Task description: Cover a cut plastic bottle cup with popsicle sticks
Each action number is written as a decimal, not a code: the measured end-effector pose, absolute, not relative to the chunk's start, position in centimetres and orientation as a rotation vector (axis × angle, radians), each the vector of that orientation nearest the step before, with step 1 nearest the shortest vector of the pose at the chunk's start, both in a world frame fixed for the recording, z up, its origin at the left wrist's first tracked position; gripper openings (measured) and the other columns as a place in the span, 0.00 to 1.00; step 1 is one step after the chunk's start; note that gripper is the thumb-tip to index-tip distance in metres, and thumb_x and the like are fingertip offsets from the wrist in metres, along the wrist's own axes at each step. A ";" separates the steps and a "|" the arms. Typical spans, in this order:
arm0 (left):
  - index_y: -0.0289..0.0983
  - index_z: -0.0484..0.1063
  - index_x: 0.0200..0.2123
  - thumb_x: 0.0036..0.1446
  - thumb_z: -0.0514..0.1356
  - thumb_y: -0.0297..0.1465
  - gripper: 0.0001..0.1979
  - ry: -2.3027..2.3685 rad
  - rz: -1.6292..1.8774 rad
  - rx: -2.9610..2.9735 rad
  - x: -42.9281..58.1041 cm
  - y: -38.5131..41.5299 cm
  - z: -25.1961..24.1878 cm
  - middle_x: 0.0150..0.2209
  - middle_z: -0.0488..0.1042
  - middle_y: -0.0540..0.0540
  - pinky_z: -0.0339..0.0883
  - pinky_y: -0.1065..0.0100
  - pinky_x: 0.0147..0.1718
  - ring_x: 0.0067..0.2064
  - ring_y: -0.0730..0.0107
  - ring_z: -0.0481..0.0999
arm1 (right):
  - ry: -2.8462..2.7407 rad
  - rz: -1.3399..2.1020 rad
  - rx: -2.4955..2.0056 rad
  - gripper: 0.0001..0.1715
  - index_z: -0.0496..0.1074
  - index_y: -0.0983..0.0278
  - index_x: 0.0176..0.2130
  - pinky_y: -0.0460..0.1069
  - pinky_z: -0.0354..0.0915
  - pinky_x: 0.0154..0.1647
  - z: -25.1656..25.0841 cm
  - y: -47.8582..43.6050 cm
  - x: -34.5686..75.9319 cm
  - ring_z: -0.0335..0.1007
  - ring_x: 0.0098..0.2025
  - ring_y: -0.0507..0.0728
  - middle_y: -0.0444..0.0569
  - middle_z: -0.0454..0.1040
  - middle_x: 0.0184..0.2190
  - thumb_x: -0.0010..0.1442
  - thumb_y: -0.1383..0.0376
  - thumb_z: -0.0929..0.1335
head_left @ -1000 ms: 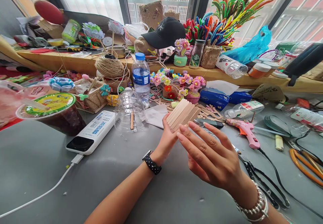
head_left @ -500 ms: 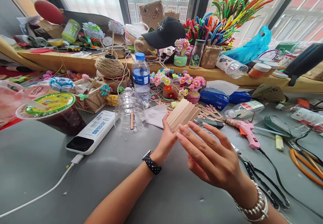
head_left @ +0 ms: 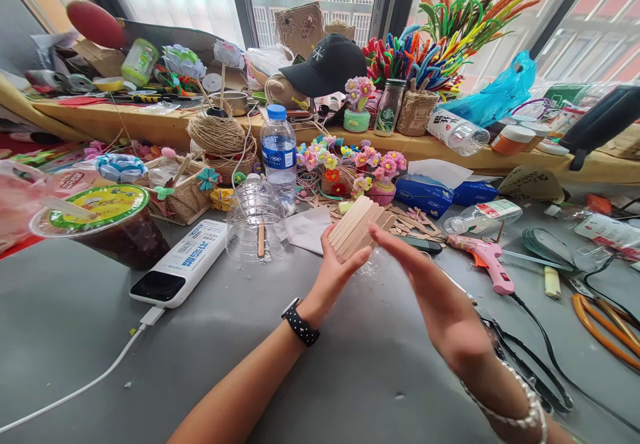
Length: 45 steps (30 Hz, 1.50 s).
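Well left of the left fingers, a white power bank (head_left: pixel 180 264) lies on the grey surface (head_left: pixel 240 351); nearer them is a clear plastic bottle piece (head_left: pixel 250 224). The left hand (head_left: pixel 331 276) pinches a fan of wooden sticks (head_left: pixel 353 225) between thumb and fingers. Just right, the blurred right hand (head_left: pixel 440 304) is edge-on, unclenched, fingers stretched out beside the sticks. Right of those fingers lies a pink glue gun (head_left: pixel 487 262).
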<state>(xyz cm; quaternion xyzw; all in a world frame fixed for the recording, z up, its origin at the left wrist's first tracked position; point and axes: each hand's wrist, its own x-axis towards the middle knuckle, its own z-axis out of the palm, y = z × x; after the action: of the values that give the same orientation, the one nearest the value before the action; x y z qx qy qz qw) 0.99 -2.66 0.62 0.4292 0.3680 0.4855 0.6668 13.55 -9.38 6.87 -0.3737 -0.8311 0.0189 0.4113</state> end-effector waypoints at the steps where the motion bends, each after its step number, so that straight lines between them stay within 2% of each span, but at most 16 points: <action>1: 0.43 0.43 0.55 0.43 0.63 0.36 0.40 0.820 1.109 1.004 1.0 -2.6 0.5 0.55 0.58 0.41 0.54 0.59 0.53 0.56 0.59 0.59 | -2.078 0.156 -0.959 0.34 0.38 0.64 0.62 0.59 0.55 0.54 7.1 -9.2 13.7 0.54 0.57 0.59 0.53 0.52 0.59 0.61 0.54 0.52; 3: 0.43 0.44 0.54 0.44 0.62 0.36 0.38 0.811 1.134 1.073 0.9 -2.6 0.3 0.56 0.57 0.41 0.54 0.59 0.53 0.56 0.59 0.58 | -2.062 0.295 -0.984 0.34 0.29 0.63 0.62 0.59 0.57 0.52 7.3 -8.9 14.0 0.53 0.58 0.57 0.51 0.46 0.61 0.62 0.56 0.50; 5: 0.43 0.45 0.54 0.45 0.62 0.36 0.37 0.817 1.138 1.100 0.9 -2.6 0.1 0.56 0.56 0.41 0.54 0.60 0.53 0.57 0.60 0.57 | -2.048 0.412 -0.977 0.32 0.25 0.62 0.61 0.58 0.58 0.52 7.3 -8.7 14.3 0.51 0.59 0.55 0.50 0.42 0.62 0.63 0.58 0.47; 11: 0.44 0.44 0.54 0.43 0.63 0.36 0.38 0.793 1.130 1.030 0.9 -2.5 0.0 0.58 0.54 0.42 0.56 0.62 0.51 0.56 0.60 0.58 | -1.902 0.709 -0.868 0.29 0.28 0.62 0.61 0.59 0.60 0.50 6.7 -8.3 14.4 0.49 0.60 0.53 0.50 0.41 0.62 0.62 0.66 0.40; 19: 0.44 0.46 0.54 0.44 0.63 0.35 0.37 0.796 1.142 1.016 0.9 -2.6 -0.1 0.58 0.54 0.43 0.56 0.62 0.52 0.57 0.60 0.58 | -1.943 0.613 -0.907 0.30 0.28 0.62 0.61 0.62 0.52 0.55 6.6 -8.2 14.4 0.51 0.59 0.55 0.51 0.43 0.62 0.63 0.62 0.46; 26: 0.44 0.45 0.55 0.45 0.62 0.35 0.36 0.786 1.153 1.055 0.9 -2.6 -0.1 0.58 0.54 0.43 0.55 0.62 0.52 0.57 0.61 0.57 | -1.948 0.657 -0.900 0.28 0.26 0.63 0.61 0.59 0.59 0.51 6.6 -8.1 14.4 0.49 0.59 0.53 0.51 0.40 0.62 0.62 0.64 0.41; 33: 0.44 0.43 0.56 0.46 0.62 0.35 0.38 0.803 1.127 1.040 0.9 -2.9 0.6 0.56 0.57 0.41 0.54 0.60 0.53 0.56 0.60 0.58 | -2.063 0.412 -0.965 0.32 0.25 0.60 0.61 0.61 0.54 0.53 6.7 -8.3 14.4 0.55 0.57 0.56 0.51 0.45 0.61 0.63 0.60 0.48; 37: 0.45 0.39 0.56 0.45 0.62 0.35 0.40 0.832 1.101 1.013 0.9 -2.9 0.8 0.56 0.58 0.41 0.54 0.60 0.52 0.56 0.61 0.60 | -2.018 0.519 -0.919 0.29 0.27 0.59 0.61 0.61 0.56 0.52 6.6 -8.4 14.4 0.56 0.56 0.55 0.52 0.49 0.60 0.63 0.61 0.45; 41: 0.45 0.41 0.56 0.44 0.63 0.35 0.41 0.828 1.094 1.001 0.9 -2.8 0.8 0.56 0.59 0.42 0.55 0.59 0.52 0.56 0.59 0.60 | -1.971 0.665 -0.875 0.28 0.26 0.60 0.61 0.59 0.59 0.50 6.6 -8.4 14.5 0.54 0.57 0.53 0.52 0.46 0.61 0.62 0.61 0.40; 45: 0.44 0.44 0.54 0.45 0.62 0.35 0.37 0.821 1.127 1.053 0.9 -2.8 0.7 0.56 0.58 0.42 0.54 0.60 0.53 0.57 0.59 0.58 | -1.993 0.626 -0.885 0.29 0.26 0.59 0.61 0.61 0.58 0.50 6.8 -8.4 14.4 0.55 0.57 0.55 0.51 0.46 0.61 0.63 0.60 0.44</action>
<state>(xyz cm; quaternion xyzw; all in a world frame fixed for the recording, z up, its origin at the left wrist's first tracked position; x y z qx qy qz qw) 0.91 -2.75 0.67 0.4622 0.3604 0.4944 0.6419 14.43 -8.40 6.77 -0.3534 -0.7961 0.2502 0.4229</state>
